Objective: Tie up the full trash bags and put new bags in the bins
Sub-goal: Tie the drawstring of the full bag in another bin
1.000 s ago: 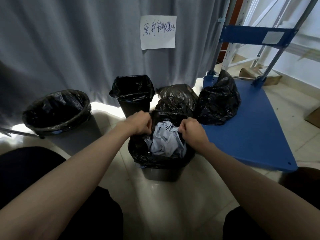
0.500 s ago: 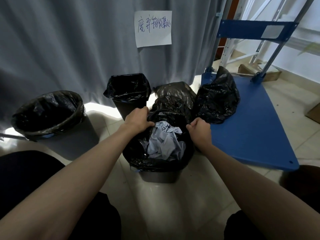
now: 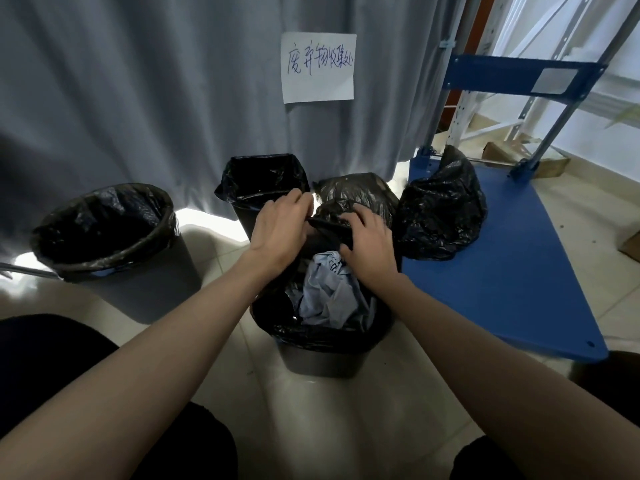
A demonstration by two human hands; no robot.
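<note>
So the blue cart (image 3: 519,271) is sitting off to the side of the right fingers, with one tied black sack (image 3: 443,209) resting on its deck and a second tied sack (image 3: 356,188) sitting on the floor just past the fingertips. A round lined bin (image 3: 114,244) is standing well out beyond the left fingers, and a square lined bin (image 3: 263,181) is sitting right behind the left knuckles.

The bin in the middle (image 3: 322,358) is the one being worked on, directly under both sets of fingers. Its full bag (image 3: 311,327) is bulging with crumpled blue-grey stuff (image 3: 329,296), which is poking up just on the near side of the fingers.

The left hand (image 3: 282,226) and right hand (image 3: 369,244) are both curling over the far edge of the bag's mouth, fingers bunched together and pinching the black film between them.

What could go wrong, imo: only the far lip is getting gathered, so the near rim is staying hooked over the bin. Pulling now could mean the thin plastic stretching or tearing at the pinch. The trash is also riding high, so it could be getting squeezed out the near side while the mouth is closing. And there may not be enough slack for a knot, so the film could be slipping out of the fingertips.
</note>
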